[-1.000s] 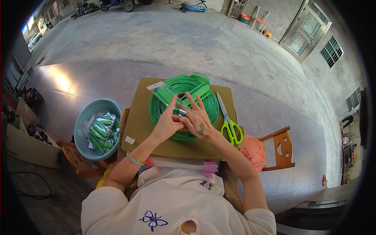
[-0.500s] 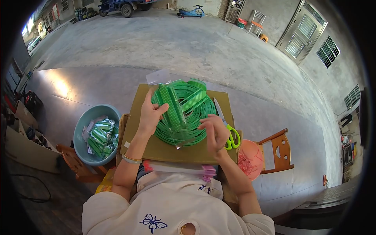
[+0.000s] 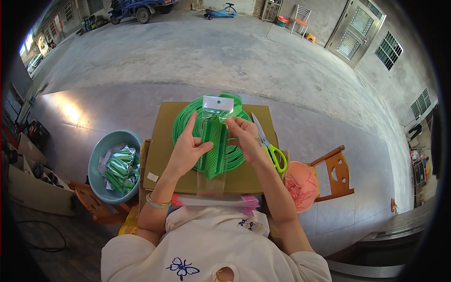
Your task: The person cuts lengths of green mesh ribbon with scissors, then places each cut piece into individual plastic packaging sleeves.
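Gripping clear bag [image 3: 215, 146], left hand [image 3: 187, 151], right hand [image 3: 245, 135], white header [image 3: 218, 102] unreadable

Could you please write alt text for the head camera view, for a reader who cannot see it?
The left hand and right hand hold a clear packet of green strips over a green coil on a cardboard sheet. Scissors lie to the right; a blue basin of filled packets sits left.
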### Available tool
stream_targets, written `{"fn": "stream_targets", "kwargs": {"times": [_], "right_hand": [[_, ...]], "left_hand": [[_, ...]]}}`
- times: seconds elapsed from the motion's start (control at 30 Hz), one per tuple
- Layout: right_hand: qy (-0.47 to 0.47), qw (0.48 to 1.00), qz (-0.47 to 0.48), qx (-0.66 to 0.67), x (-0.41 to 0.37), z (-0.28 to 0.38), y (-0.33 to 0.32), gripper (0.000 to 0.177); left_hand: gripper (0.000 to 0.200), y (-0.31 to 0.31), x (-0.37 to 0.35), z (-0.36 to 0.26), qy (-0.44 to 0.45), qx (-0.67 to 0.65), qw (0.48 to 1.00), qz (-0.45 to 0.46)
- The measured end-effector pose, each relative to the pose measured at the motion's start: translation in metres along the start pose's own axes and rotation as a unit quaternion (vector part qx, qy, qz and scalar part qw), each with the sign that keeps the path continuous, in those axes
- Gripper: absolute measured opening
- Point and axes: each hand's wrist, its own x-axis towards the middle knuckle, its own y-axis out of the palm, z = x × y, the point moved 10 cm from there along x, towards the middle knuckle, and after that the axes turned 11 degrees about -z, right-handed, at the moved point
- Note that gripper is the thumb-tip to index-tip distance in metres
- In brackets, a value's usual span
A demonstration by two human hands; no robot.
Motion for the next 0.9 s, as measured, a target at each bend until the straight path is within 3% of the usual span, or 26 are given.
{"fn": "stream_targets", "kwargs": {"times": [0.13, 0.23, 0.33, 0.57, 0.63, 0.7, 0.77, 0.87, 0.9], "right_hand": [[-0.065, 0.997, -0.03, 0.009, 0.005, 0.018, -0.009, 0.021], [-0.08, 0.995, -0.066, 0.008, 0.022, 0.021, -0.026, 0.021], [-0.096, 0.992, -0.074, -0.02, 0.024, 0.023, -0.031, 0.022], [-0.09, 0.991, -0.086, -0.046, 0.035, 0.018, -0.041, 0.026], [-0.323, 0.894, -0.188, -0.245, 0.022, 0.039, -0.047, 0.026], [-0.43, 0.799, -0.194, -0.373, -0.006, 0.056, -0.029, 0.024], [-0.433, 0.774, -0.116, -0.446, -0.035, 0.062, -0.016, 0.022], [-0.259, 0.872, 0.107, -0.402, -0.053, 0.01, -0.006, 0.017], [-0.268, 0.867, 0.118, -0.403, -0.06, 0.004, -0.005, 0.017]], "left_hand": [[0.062, 0.006, -0.003, 0.015, -0.096, -0.005, 0.995, 0.026], [0.035, 0.031, -0.019, 0.04, -0.205, -0.045, 0.969, 0.132], [0.019, 0.034, -0.015, 0.044, -0.157, -0.065, 0.98, 0.105], [0.022, 0.05, -0.03, 0.06, -0.241, -0.081, 0.955, 0.153], [0.021, 0.052, -0.028, 0.071, -0.251, -0.088, 0.953, 0.143], [0.018, 0.048, -0.024, 0.083, -0.265, -0.087, 0.953, 0.119], [0.017, 0.044, -0.022, 0.086, -0.269, -0.082, 0.955, 0.097], [0.016, 0.044, -0.023, 0.088, -0.26, -0.075, 0.958, 0.091], [0.017, 0.045, -0.022, 0.089, -0.25, -0.08, 0.96, 0.097]]}}
